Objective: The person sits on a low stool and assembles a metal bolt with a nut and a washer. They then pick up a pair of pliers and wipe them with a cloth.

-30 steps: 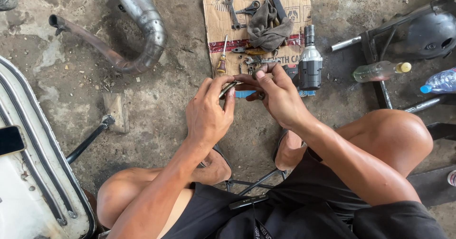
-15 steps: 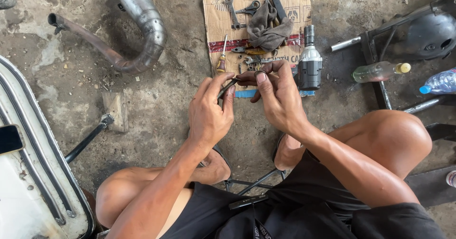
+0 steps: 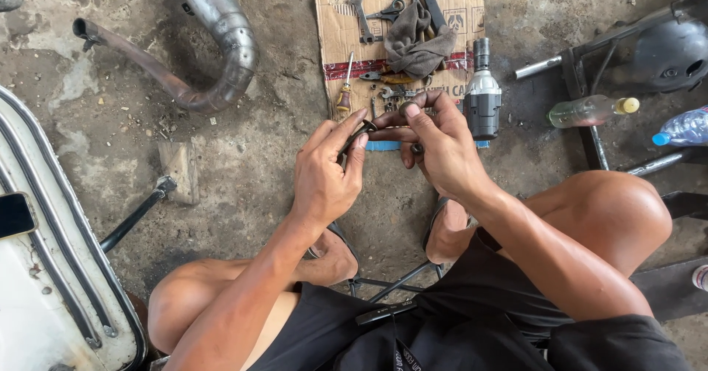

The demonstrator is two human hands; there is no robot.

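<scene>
A white scooter (image 3: 44,268) stands at the left, and a bent exhaust pipe (image 3: 214,39) lies on the dirty floor (image 3: 243,164). Farther up is a flat piece of cardboard (image 3: 335,28) with a grey rag (image 3: 417,43), spanners (image 3: 361,13) and a black power tool (image 3: 483,94). Both hands meet just in front of it. The left hand (image 3: 324,175) pinches a small dark metal part (image 3: 359,131). The part points up and right, toward the right hand (image 3: 435,146), whose fingertips close on its other end.
</scene>
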